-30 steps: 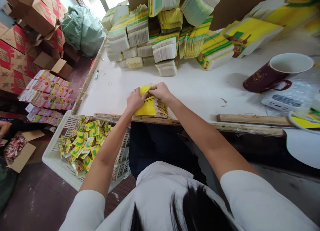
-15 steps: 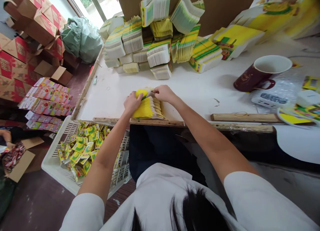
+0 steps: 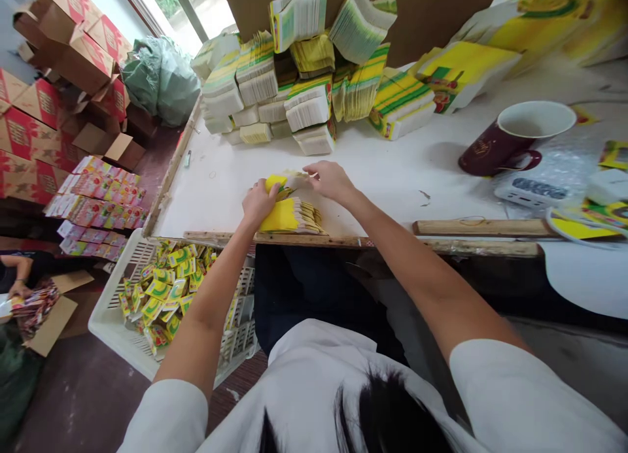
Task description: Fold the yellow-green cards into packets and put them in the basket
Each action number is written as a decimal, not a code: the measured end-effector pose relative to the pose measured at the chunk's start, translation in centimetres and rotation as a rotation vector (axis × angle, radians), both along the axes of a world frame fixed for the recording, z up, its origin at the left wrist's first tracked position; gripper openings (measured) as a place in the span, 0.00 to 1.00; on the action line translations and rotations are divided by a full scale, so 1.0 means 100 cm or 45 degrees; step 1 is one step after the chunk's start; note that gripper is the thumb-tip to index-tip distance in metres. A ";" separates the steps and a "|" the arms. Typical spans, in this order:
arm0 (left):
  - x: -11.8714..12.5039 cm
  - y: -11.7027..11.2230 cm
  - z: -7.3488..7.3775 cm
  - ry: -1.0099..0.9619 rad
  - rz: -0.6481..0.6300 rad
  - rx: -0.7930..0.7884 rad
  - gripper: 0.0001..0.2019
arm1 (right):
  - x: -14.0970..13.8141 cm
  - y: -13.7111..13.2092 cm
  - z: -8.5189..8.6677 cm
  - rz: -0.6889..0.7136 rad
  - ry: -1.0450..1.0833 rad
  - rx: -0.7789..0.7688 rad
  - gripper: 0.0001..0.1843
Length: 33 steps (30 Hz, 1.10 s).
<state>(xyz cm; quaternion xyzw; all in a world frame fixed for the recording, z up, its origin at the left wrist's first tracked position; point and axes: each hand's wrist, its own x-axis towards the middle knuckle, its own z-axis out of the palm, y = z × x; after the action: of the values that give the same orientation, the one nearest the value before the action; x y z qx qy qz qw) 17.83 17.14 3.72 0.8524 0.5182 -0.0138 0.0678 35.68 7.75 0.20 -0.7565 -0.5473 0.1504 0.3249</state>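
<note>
A small stack of flat yellow carton blanks (image 3: 294,218) lies at the near edge of the white table (image 3: 383,172). My left hand (image 3: 258,203) is closed on the stack's far left corner, where the top blank (image 3: 275,182) is lifted. My right hand (image 3: 330,180) sits just beyond the stack, fingers pinched on something small and pale that I cannot make out.
Piles of yellow and green blanks (image 3: 304,100) fill the table's far side. A maroon mug (image 3: 510,142) and a white power strip (image 3: 534,191) stand right. A white crate (image 3: 147,296) of folded yellow boxes sits left below the table. Cardboard boxes (image 3: 53,100) stack far left, where another person's arm (image 3: 17,280) shows.
My right hand has come off the stack and shifted slightly right and away. The left hand stays on the lifted yellow corner.
</note>
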 end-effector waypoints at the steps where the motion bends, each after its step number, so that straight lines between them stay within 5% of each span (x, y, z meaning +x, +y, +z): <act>1: 0.000 0.000 0.000 0.005 0.004 -0.001 0.25 | -0.003 0.001 -0.003 0.002 -0.078 -0.011 0.18; 8: 0.000 0.002 -0.004 0.010 -0.005 0.016 0.24 | -0.027 -0.017 -0.005 0.089 -0.423 -0.051 0.21; 14: 0.000 0.003 -0.005 0.008 -0.001 0.013 0.24 | -0.036 -0.022 -0.002 0.092 -0.422 -0.077 0.22; 22: 0.000 0.002 -0.005 0.014 -0.002 0.031 0.24 | -0.028 0.003 -0.005 -0.075 -0.169 -0.007 0.10; 33: -0.002 -0.001 -0.002 0.014 -0.042 0.050 0.22 | -0.040 0.031 0.006 -0.174 -0.264 -0.242 0.16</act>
<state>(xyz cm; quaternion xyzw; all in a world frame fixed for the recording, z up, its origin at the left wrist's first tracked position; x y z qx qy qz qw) 17.67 17.08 3.55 0.8619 0.5047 -0.0095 0.0482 31.63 10.86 0.77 -0.8308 -0.5084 0.1002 0.2030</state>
